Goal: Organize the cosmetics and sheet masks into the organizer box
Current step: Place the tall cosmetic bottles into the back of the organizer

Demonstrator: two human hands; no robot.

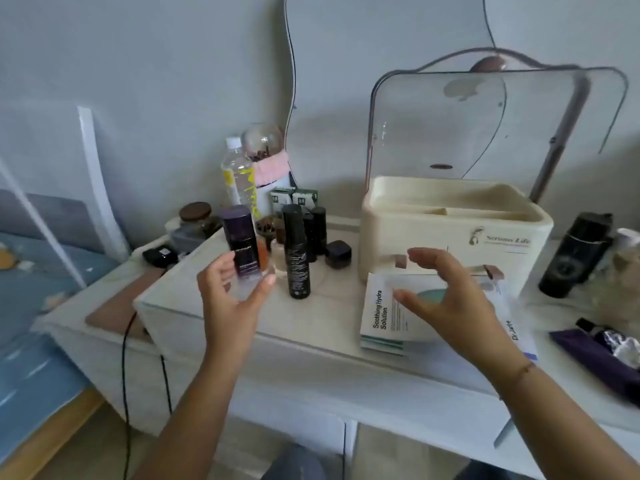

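Left hand (pixel 232 289) is holding a dark purple bottle (pixel 242 242), a smooth cylinder with a clear bottom section, grip wrapped around its lower part with thumb on one side and fingers on the other. It's up off the pale, glossy table (pixel 311 327). Right hand (pixel 446 299) is hovering spread wide, fingers curled, holding nothing, just above the flat stack of sheet masks (pixel 384 317), white papery packets with teal edges lying in front of the organizer box (pixel 450 230). That box is sitting at the back right of the table, cream plastic with rounded corners, its clear curved lid (pixel 433 126) standing up. Between the hands a matte black spray bottle (pixel 296 251) is standing upright, with a few smaller black tubes (pixel 317 233) and a squat dark jar (pixel 337 252) just behind it. Further back there's a clear plastic water bottle (pixel 237 171).
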